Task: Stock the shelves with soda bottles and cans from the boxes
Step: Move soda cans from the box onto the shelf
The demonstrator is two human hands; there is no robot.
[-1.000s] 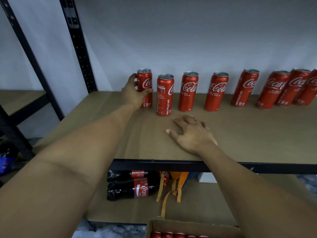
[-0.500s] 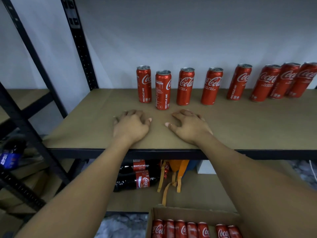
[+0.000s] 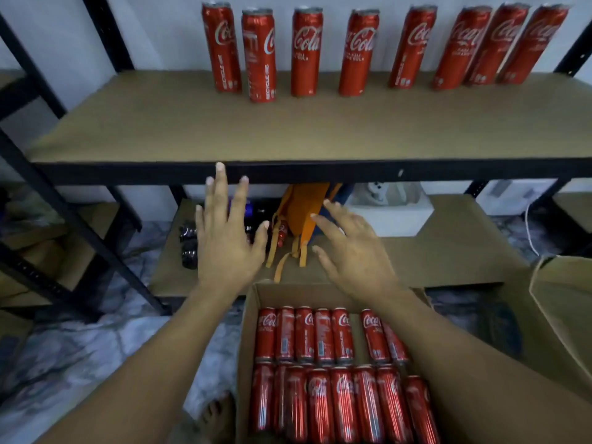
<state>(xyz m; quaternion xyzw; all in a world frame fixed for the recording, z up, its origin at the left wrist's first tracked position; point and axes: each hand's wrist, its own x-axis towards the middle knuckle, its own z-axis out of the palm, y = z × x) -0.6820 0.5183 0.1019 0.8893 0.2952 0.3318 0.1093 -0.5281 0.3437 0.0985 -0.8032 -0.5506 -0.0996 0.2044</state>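
Red cans below empty fingers: the step in hand looks like the reach for fresh stock.

Fingers [image 3: 220, 190] of the left hand [image 3: 227, 241] and of the right hand [image 3: 352, 251] are spread and released, grasping nothing. Both hands hover over the 12 o'clock rim of the cardboard box [image 3: 304, 294]. At 6 o'clock from them, the cans in the box [image 3: 323, 338] lie on their sides in two rows, long axes running 12 to 6; which end is the top I cannot tell. The next move probably calls for lowering the hands, curling round one can each and turning it upright. At 12 o'clock the upper shelf [image 3: 288, 129] carries eight upright cans [image 3: 306, 52] along its back, the second from the left standing slightly forward. Behind the hands, an orange bag [image 3: 304, 206] and dark bottles [image 3: 189, 245] lie on the lower shelf [image 3: 448, 245].
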